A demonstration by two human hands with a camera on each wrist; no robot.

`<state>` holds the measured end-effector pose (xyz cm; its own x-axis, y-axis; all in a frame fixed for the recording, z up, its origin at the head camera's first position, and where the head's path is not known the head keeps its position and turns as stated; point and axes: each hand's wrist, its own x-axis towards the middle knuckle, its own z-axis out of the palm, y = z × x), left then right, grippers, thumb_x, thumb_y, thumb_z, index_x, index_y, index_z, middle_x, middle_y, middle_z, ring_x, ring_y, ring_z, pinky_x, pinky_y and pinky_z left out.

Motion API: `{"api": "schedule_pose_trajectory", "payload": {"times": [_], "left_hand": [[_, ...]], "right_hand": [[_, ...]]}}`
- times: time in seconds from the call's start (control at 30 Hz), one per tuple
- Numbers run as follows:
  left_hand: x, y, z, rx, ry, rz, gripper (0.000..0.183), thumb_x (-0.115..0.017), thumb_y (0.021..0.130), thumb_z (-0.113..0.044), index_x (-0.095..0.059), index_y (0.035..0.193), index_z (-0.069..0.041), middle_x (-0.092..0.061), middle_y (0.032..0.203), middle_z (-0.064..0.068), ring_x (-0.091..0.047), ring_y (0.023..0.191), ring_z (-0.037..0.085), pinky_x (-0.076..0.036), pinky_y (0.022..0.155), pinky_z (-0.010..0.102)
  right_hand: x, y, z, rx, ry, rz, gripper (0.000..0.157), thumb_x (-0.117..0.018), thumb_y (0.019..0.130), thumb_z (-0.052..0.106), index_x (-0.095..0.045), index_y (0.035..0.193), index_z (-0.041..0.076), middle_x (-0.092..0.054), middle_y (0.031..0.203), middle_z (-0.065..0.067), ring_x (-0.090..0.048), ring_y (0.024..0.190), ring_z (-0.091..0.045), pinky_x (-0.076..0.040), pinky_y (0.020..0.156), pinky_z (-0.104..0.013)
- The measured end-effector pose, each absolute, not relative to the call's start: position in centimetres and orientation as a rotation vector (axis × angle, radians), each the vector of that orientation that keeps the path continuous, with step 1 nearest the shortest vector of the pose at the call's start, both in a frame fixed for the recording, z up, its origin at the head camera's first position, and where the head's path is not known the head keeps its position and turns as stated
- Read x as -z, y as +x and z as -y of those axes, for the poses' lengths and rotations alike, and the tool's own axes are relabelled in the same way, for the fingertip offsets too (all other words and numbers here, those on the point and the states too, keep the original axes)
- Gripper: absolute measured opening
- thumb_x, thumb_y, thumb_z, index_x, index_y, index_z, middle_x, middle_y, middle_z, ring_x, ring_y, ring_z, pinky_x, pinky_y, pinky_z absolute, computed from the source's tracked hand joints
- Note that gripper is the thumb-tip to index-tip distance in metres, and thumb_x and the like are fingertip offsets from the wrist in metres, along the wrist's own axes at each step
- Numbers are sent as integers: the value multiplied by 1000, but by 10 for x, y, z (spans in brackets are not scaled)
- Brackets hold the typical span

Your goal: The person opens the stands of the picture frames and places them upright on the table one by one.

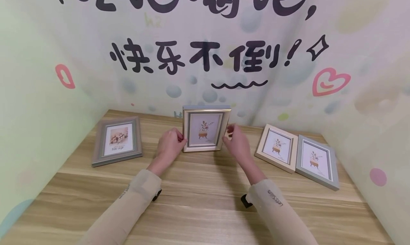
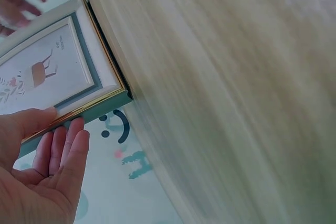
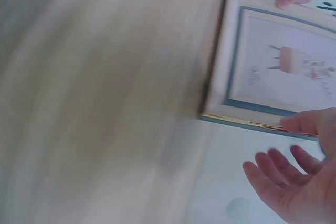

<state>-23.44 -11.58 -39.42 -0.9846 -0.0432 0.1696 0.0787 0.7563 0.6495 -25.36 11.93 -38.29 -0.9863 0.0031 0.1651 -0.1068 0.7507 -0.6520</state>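
Observation:
A gold-edged picture frame (image 1: pixel 205 129) stands upright at the back middle of the wooden table, its print of a potted plant facing me. My left hand (image 1: pixel 169 143) pinches its left side low down; in the left wrist view the thumb (image 2: pixel 34 120) lies on the front edge and the fingers are behind. At the opposite side is my right hand (image 1: pixel 237 143). The right wrist view shows its thumb (image 3: pixel 302 123) at the frame's edge, while the loosely bent fingers (image 3: pixel 273 174) stay apart from the frame.
On the left lies a brown-grey picture frame (image 1: pixel 137 140). A cream frame (image 1: pixel 262 145) and a grey frame (image 1: pixel 333 166) lie side by side on the right. Behind the table (image 1: pixel 198 202) hangs a printed wall cloth (image 1: pixel 160 92), with further walls at both sides.

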Motion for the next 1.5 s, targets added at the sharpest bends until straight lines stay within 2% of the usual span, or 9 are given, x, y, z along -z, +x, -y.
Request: {"api": "schedule_pose_trajectory", "payload": {"times": [0.2, 0.27, 0.43, 0.67, 0.97, 1.23, 1.5], "left_hand": [[393, -234, 115, 1040, -17, 2806, 18, -71, 91, -18, -65, 98, -2, -71, 93, 12, -67, 79, 22, -58, 68, 29], [393, -235, 116, 1043, -8, 2812, 18, -71, 91, -18, -65, 98, -2, -71, 93, 12, -67, 79, 22, -58, 68, 29], [393, -235, 116, 1053, -11, 2816, 18, -71, 91, -18, -66, 98, -2, -71, 94, 13, -67, 80, 22, -58, 69, 30], [392, -235, 117, 1067, -28, 2822, 18, -71, 91, -17, -66, 99, -1, -71, 94, 13, -67, 80, 22, -58, 70, 30], [392, -234, 118, 1058, -32, 2822, 16, -70, 92, -17, -65, 97, -2, -71, 93, 12, -67, 80, 21, -57, 68, 30], [393, -235, 118, 1057, -46, 2803, 16, -71, 91, -17, -66, 96, -2, -71, 91, 12, -67, 79, 21, -57, 69, 31], [392, -235, 118, 1046, -53, 2814, 16, -70, 92, -17, -66, 95, -3, -71, 91, 12, -66, 80, 22, -57, 71, 33]], "right_hand": [[352, -244, -117, -866, 172, 2575, 56, -67, 93, 15, -40, 142, 4, -52, 139, -16, -56, 123, -33, -55, 95, -47], [344, -242, -114, -764, 222, 2510, 57, -67, 92, 15, -41, 142, 5, -49, 142, -16, -52, 128, -32, -53, 100, -47], [327, -235, -99, -544, 384, 2413, 51, -68, 90, 13, -49, 137, 8, -47, 145, -13, -47, 131, -34, -54, 96, -48], [321, -234, -77, -313, 566, 2331, 46, -71, 88, 13, -57, 131, 9, -55, 138, -13, -53, 121, -34, -54, 97, -43], [324, -234, -63, -222, 652, 2363, 49, -68, 90, 16, -55, 137, 12, -56, 136, -12, -53, 123, -31, -50, 105, -41], [329, -236, -61, -187, 672, 2313, 52, -73, 87, 18, -58, 136, 12, -60, 124, -10, -55, 114, -30, -52, 98, -41], [330, -237, -62, -194, 667, 2284, 49, -74, 86, 19, -61, 133, 12, -61, 121, -9, -55, 111, -30, -52, 94, -42]]}}
